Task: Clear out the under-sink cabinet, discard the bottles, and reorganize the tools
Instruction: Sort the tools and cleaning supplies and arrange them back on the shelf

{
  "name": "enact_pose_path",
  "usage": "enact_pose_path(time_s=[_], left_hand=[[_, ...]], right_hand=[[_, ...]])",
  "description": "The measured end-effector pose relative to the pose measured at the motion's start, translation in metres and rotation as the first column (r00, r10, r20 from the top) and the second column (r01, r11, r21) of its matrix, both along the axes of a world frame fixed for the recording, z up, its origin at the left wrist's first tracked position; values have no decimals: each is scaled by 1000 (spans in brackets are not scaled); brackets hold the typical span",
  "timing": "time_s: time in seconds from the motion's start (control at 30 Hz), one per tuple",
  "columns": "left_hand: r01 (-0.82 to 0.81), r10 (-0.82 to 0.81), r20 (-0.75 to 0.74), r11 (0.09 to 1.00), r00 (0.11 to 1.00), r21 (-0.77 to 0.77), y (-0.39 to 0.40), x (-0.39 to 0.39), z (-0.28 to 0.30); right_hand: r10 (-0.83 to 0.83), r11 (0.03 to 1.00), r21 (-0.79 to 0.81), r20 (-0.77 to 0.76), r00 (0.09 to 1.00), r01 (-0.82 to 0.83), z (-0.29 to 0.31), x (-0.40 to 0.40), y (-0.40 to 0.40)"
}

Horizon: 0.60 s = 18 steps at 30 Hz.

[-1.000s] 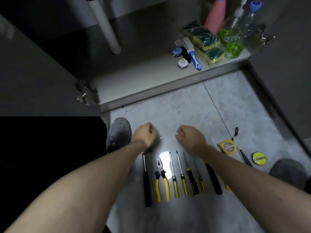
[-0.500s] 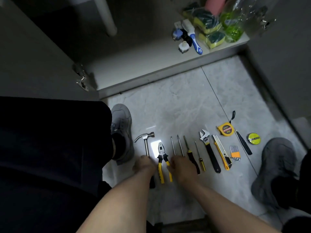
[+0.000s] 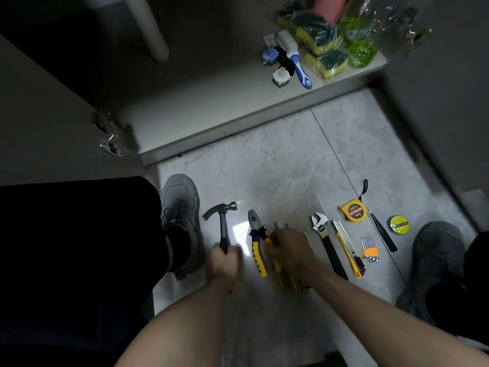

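Observation:
Tools lie in a row on the grey tiled floor (image 3: 277, 165). My left hand (image 3: 223, 259) grips the handle of the claw hammer (image 3: 221, 218), whose head points away from me. My right hand (image 3: 287, 250) is curled round a bundle of yellow-handled screwdrivers (image 3: 287, 279), right beside the yellow pliers (image 3: 255, 242). To the right lie an adjustable wrench (image 3: 321, 229), a yellow utility knife (image 3: 348, 250), hex keys (image 3: 369, 249), a tape measure (image 3: 353, 210), black tweezers (image 3: 382, 234) and a green round tin (image 3: 399, 224).
The open cabinet shelf (image 3: 211, 109) holds sponges (image 3: 317, 35), a blue-handled brush (image 3: 299, 66), small fittings (image 3: 280, 76), green spray bottles (image 3: 362, 46) and a pink bottle (image 3: 329, 6). A white drain pipe (image 3: 150, 30) stands at the back. My shoes (image 3: 181, 205) flank the tools.
My left hand has closed on the hammer handle and my right hand has gathered the screwdrivers into a bundle. The view has shifted slightly.

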<state>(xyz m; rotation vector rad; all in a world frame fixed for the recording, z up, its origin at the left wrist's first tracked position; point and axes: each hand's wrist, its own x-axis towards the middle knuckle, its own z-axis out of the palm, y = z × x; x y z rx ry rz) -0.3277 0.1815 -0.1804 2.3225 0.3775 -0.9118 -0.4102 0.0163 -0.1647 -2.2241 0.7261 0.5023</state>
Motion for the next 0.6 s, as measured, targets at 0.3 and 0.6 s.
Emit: enact_pose_path(time_s=[0.3, 0.6], left_hand=[[191, -195, 165, 981, 967, 39, -50, 56, 23], [302, -274, 327, 953, 904, -36, -83, 146, 61]], right_hand=[[-88, 972, -217, -5, 996, 85, -16, 71, -112], [-108, 901, -409, 113, 988, 145, -42, 81, -78]])
